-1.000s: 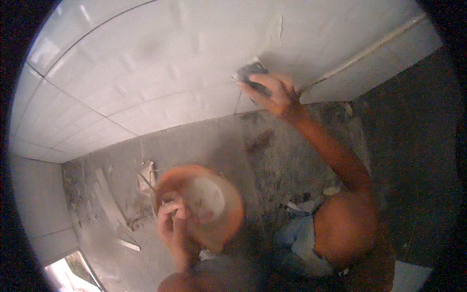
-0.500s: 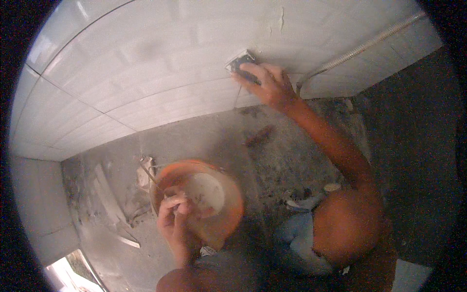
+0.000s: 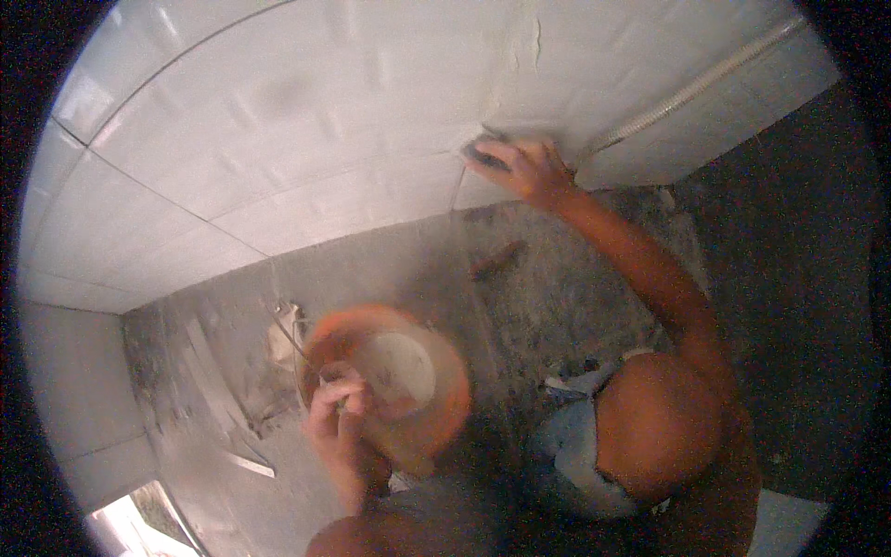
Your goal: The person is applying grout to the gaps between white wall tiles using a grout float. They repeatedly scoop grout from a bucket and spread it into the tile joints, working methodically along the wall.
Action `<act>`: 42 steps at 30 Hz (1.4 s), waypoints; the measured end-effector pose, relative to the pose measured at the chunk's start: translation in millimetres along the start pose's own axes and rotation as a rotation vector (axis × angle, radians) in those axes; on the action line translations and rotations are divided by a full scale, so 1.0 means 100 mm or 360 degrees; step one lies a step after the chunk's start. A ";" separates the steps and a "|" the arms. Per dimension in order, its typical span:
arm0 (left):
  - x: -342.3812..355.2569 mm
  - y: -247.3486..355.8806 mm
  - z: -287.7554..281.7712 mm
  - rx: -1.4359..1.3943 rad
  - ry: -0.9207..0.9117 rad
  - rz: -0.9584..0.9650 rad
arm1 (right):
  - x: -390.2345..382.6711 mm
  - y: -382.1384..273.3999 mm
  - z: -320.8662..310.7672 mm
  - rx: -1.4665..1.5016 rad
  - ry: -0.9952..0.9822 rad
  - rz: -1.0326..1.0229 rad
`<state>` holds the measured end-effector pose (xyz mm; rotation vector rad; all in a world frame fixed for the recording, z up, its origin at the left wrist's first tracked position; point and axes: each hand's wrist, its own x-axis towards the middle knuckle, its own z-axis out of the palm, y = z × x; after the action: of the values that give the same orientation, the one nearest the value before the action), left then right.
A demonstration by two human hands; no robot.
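My right hand [image 3: 534,172] reaches out to the white tiled wall [image 3: 371,111], its fingers wrapped round a small dark hand scraper [image 3: 489,156]. The scraper is pressed to the wall near a tile joint, its edge blurred. Over the left side of an orange bucket [image 3: 455,371], my left hand [image 3: 339,408] is closed, fingers curled. A thin rod or wire leads toward those fingers, but what they grip is hard to make out. Inside the bucket sits a pale round patch [image 3: 404,371], perhaps a container or a wet mix.
A corrugated conduit [image 3: 705,88] runs along the wall at right. On the dusty floor lie a reddish-brown piece [image 3: 498,260], a pale crumpled bag [image 3: 283,334] and light strips [image 3: 218,381]. My bent knee [image 3: 659,432] is beside the bucket at right.
My right hand has moved the scraper slightly down and to the right along the tiles. My left hand stays closed over the bucket. The view has shifted slightly.
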<state>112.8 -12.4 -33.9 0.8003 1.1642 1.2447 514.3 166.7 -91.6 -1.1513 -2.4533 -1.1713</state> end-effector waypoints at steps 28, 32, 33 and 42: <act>-0.06 -0.01 0.06 -0.0035 0.0182 -0.0010 | 1.07 0.31 -1.03 0.0358 0.0711 0.0514; -0.05 0.07 0.16 -0.0147 0.0154 -0.0046 | 1.24 0.51 -1.07 0.0165 0.0631 0.0407; -0.03 0.05 0.14 -0.0153 0.0142 -0.0037 | 1.18 0.45 -1.03 0.0197 0.0568 0.0413; 0.01 0.07 0.17 -0.0090 0.0131 -0.0039 | 0.46 -0.08 -0.54 0.0348 0.0167 0.0175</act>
<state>126.7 -8.4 -23.2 0.6966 1.1959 1.2950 469.8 150.4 -38.6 -1.1156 -2.3379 -0.8842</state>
